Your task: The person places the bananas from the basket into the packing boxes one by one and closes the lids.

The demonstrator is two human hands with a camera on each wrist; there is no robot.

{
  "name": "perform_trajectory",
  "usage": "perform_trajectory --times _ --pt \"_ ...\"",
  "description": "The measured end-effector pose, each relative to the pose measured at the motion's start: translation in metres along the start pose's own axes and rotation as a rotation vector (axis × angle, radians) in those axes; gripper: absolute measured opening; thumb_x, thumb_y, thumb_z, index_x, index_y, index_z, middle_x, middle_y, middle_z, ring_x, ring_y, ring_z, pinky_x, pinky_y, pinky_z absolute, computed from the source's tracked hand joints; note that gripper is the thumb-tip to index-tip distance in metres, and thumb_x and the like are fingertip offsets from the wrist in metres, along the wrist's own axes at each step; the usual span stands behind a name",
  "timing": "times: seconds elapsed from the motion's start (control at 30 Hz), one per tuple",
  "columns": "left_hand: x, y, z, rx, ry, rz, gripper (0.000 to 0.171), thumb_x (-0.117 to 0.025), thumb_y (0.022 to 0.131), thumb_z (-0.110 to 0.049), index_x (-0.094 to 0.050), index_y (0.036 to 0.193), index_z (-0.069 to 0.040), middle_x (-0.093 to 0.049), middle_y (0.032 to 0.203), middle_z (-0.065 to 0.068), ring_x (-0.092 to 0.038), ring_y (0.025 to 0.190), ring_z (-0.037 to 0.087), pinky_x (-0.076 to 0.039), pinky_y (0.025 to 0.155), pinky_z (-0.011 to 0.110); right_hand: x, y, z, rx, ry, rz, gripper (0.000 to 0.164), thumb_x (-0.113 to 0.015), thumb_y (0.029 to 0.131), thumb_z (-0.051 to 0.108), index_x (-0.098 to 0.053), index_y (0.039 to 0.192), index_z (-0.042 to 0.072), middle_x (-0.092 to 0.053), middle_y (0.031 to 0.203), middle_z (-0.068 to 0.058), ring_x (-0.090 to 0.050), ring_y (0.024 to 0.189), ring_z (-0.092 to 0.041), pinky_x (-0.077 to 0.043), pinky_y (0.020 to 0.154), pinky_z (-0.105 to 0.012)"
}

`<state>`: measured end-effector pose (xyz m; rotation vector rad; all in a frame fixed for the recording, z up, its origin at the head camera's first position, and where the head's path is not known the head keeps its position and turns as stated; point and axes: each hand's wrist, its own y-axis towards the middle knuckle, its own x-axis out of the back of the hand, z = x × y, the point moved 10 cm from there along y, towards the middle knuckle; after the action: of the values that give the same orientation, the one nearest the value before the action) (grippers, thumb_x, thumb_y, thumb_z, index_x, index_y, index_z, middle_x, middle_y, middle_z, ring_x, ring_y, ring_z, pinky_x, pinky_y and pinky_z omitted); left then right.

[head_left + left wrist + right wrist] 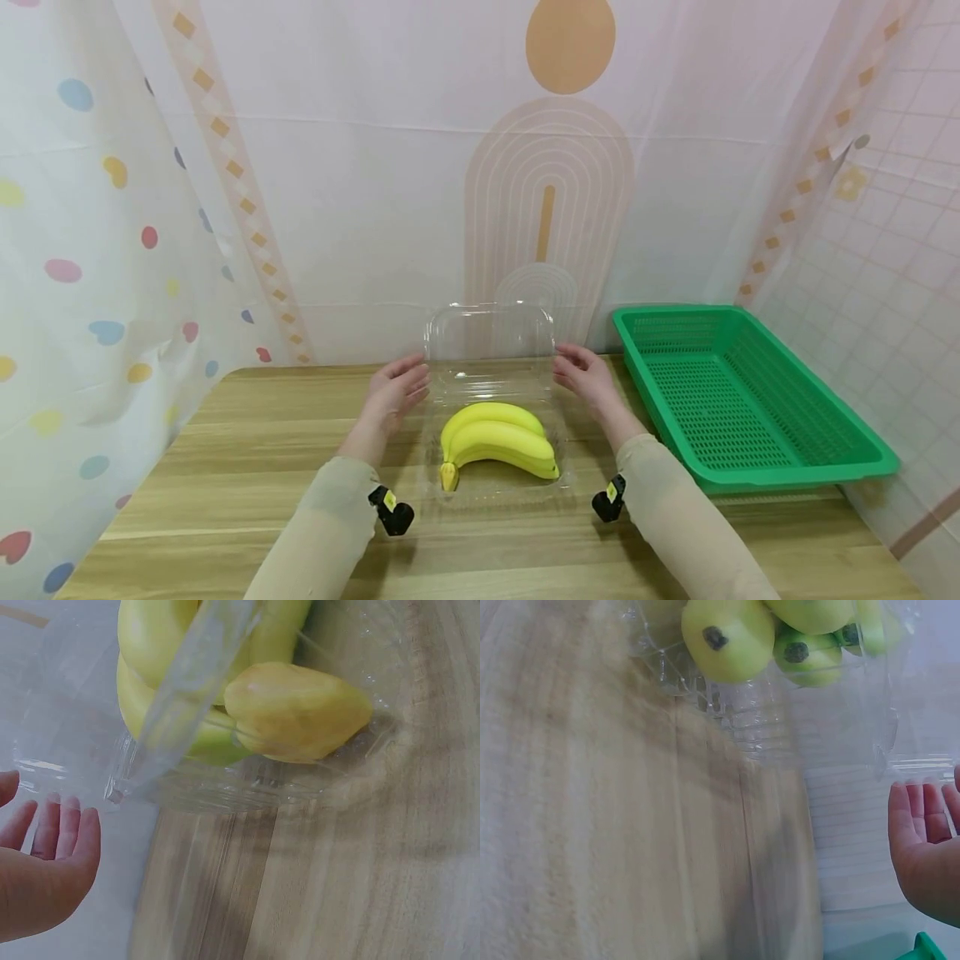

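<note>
A bunch of yellow bananas (498,437) lies in the base of a clear plastic clamshell box (491,496) on the wooden table. The box's hinged lid (491,333) stands raised at the back. My left hand (397,387) is at the lid's left edge, and my right hand (585,379) at its right edge. Extended, slightly bent fingers (67,825) of the left hand reach the lid's side in the left wrist view. Likewise, the right fingers (916,810) meet the lid's edge in the right wrist view. Neither hand visibly grips the plastic.
A green perforated plastic basket (757,417) stands at the right of the table, beside the right forearm. Patterned curtains (360,208) hang behind the table and at both sides. Each wrist carries a small black camera (393,512).
</note>
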<state>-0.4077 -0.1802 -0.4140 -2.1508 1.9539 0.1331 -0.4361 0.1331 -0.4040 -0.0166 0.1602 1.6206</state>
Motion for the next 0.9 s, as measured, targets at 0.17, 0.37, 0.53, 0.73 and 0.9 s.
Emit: perform_trajectory --times 0.17,0.37,0.53,0.73,0.9 --pt "0.001 -0.003 -0.007 -0.056 0.020 -0.035 0.044 -0.061 0.097 -0.003 -0.050 0.139 0.007 -0.062 0.111 0.004 -0.065 0.099 0.016 -0.053 0.097 0.035 0.000 -0.003 0.008 0.053 -0.028 -0.020 0.037 -0.057 0.098 -0.002 -0.049 0.133 -0.014 -0.058 0.097 -0.006 -0.062 0.089 -0.015 -0.057 0.080 -0.023" --pt "0.001 -0.007 -0.017 -0.141 0.038 -0.064 0.041 -0.066 0.094 -0.003 -0.055 0.131 0.010 -0.065 0.099 -0.003 -0.066 0.086 0.007 -0.053 0.095 0.039 0.002 -0.005 0.016 0.113 -0.029 -0.046 0.033 -0.058 0.097 -0.004 -0.052 0.128 -0.015 -0.060 0.095 -0.006 -0.062 0.083 -0.010 -0.058 0.078 -0.023" --pt "0.002 -0.010 -0.021 -0.183 0.050 -0.082 0.029 -0.067 0.093 -0.001 -0.062 0.120 0.009 -0.063 0.095 -0.002 -0.065 0.087 0.009 -0.055 0.092 0.039 0.002 -0.010 0.021 0.138 -0.021 -0.045 0.030 -0.058 0.097 -0.006 -0.051 0.124 -0.017 -0.060 0.091 -0.004 -0.063 0.082 -0.012 -0.058 0.076 -0.023" --pt "0.005 -0.013 -0.024 -0.222 0.061 -0.070 0.020 -0.066 0.091 0.005 -0.063 0.111 0.009 -0.063 0.092 0.000 -0.065 0.083 0.008 -0.057 0.088 0.038 0.001 -0.015 0.024 0.137 -0.063 -0.031 0.022 -0.058 0.097 -0.006 -0.052 0.116 -0.015 -0.058 0.091 -0.005 -0.063 0.081 -0.010 -0.058 0.077 -0.023" --pt "0.006 -0.014 -0.025 -0.276 0.092 -0.038 0.022 -0.068 0.090 0.007 -0.061 0.109 0.014 -0.064 0.092 0.007 -0.065 0.081 0.009 -0.059 0.082 0.035 0.000 -0.019 0.027 0.164 -0.088 0.003 0.018 -0.057 0.097 -0.006 -0.052 0.112 -0.014 -0.057 0.093 -0.008 -0.062 0.082 -0.010 -0.058 0.079 -0.025"
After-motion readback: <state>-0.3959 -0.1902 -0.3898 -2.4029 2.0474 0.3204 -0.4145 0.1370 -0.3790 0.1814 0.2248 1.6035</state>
